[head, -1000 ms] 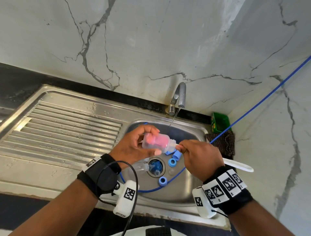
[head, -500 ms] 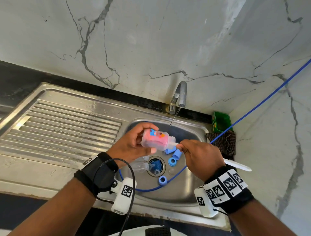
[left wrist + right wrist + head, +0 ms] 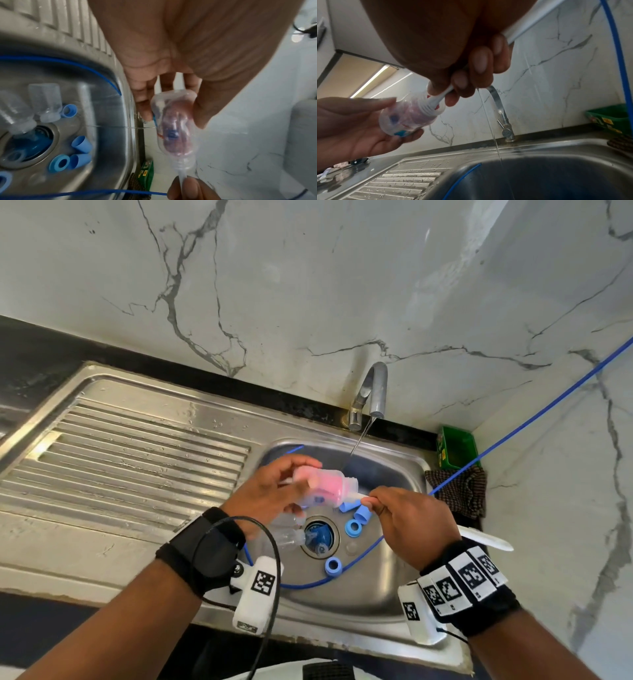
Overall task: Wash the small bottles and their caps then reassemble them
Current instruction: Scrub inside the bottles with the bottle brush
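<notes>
My left hand holds a small clear bottle on its side above the sink basin, with its mouth to the right. A pink brush head fills the inside of the bottle. My right hand grips the white brush handle where it enters the bottle's neck. Two more clear bottles lie by the drain. Several blue caps lie loose on the basin floor around the drain.
The tap runs a thin stream of water into the basin behind the bottle. A blue hose loops through the basin. A green tub and a dark cloth sit at the right; the ribbed drainboard lies left.
The bottle has turned in my left hand, so its coloured label no longer faces up. Both hands stay in the same place over the drain, with the brush still inside.
</notes>
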